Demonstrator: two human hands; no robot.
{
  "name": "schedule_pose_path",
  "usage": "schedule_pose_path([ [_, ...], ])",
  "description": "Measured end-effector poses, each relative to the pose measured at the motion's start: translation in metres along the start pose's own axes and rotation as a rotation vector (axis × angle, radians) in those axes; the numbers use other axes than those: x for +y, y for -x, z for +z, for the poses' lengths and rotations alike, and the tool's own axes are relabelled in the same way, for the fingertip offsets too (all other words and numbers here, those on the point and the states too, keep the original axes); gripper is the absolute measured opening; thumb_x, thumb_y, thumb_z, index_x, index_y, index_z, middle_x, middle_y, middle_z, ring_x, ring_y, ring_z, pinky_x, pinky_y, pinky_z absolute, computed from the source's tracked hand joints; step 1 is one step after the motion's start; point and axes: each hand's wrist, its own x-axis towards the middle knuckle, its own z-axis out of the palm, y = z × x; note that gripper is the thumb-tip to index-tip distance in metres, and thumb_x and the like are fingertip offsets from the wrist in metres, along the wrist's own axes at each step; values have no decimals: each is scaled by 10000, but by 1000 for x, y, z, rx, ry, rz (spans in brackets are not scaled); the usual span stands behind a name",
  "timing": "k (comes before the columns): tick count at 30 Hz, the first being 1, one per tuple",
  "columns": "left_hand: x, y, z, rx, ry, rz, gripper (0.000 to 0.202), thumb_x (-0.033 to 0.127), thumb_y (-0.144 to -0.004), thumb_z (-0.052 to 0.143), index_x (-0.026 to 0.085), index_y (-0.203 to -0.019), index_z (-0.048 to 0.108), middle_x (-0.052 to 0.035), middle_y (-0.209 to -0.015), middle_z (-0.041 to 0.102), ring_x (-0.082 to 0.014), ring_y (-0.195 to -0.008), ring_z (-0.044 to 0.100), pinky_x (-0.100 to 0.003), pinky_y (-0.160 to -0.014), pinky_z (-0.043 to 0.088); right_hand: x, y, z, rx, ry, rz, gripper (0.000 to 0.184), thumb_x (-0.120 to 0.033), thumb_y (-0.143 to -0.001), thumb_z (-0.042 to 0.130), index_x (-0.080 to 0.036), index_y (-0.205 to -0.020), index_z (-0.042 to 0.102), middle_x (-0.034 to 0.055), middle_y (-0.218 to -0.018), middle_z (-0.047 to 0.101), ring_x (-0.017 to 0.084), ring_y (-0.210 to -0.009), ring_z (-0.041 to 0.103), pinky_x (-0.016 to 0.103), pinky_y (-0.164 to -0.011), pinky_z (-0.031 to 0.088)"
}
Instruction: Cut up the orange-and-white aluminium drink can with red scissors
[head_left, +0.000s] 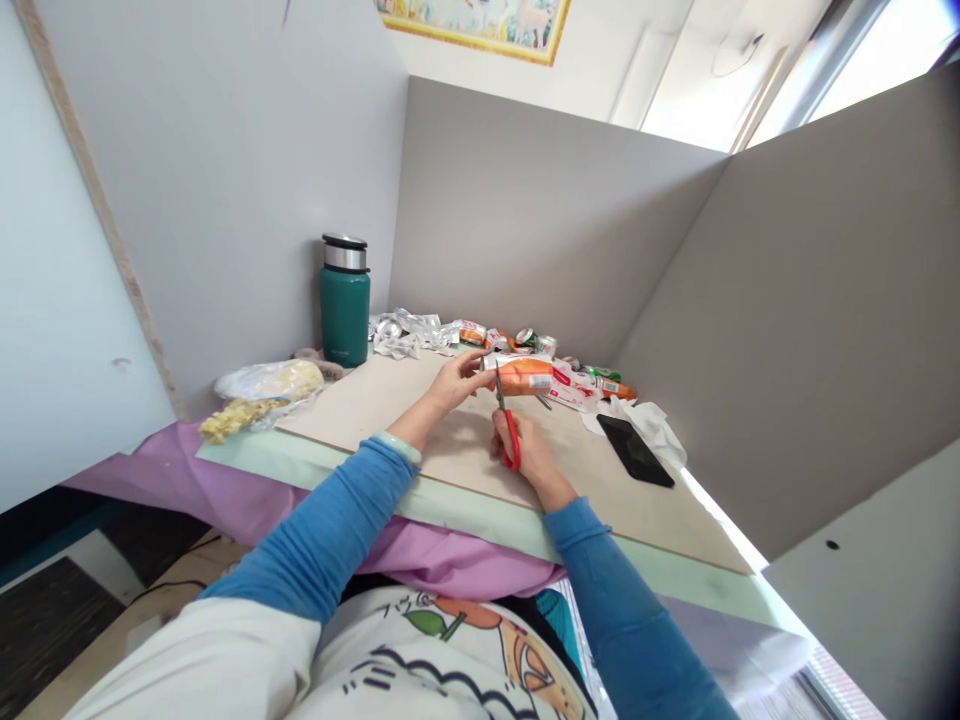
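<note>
My left hand [456,382] is closed on the left end of an orange and white drink can [525,375], which lies sideways just above the board. My right hand [529,447] grips a pair of scissors [511,438] by its red handles. The scissor blades point up and touch the can near its left end, close to my left fingers. Whether the blades have gone into the metal, I cannot tell. Beneath both hands lies a beige board [450,440].
A green bottle [345,310] stands at the back left, near a plastic bag [266,382]. Cut silvery metal pieces [416,330] and several cans [474,333] line the back. A black phone [635,450] and white tissue [652,428] lie on the right. Grey partitions [540,210] enclose the table.
</note>
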Motion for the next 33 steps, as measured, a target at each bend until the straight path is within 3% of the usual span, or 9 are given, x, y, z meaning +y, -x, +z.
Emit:
schedule_pose_path([
  [8,-1,-2,1,20,-44,47,654,475,-764,807,132,-1297,647,-79,-962,713,-179,-813,692,-272,-685,514,-3,1,0,-8,-14,38,519,-668,-961,445,-240,-683,543,37,-587,657,154,-459,531,289,-504,436],
  [21,1,0,0,19,-19,-13,682,474,-746,824,133,-1308,641,-93,-1012,725,-174,-822,685,-226,-585,474,4,-2,3,24,-38,35,488,-667,-950,495,-240,-725,564,16,-542,615,175,-457,541,314,-514,434],
  [33,4,1,2,18,3,-47,685,422,-754,815,118,-1337,623,-119,-1051,732,-199,-846,713,-210,-548,455,5,-5,2,80,85,-25,534,-694,-934,492,-243,-649,500,5,-507,565,182,-496,540,306,-527,416],
])
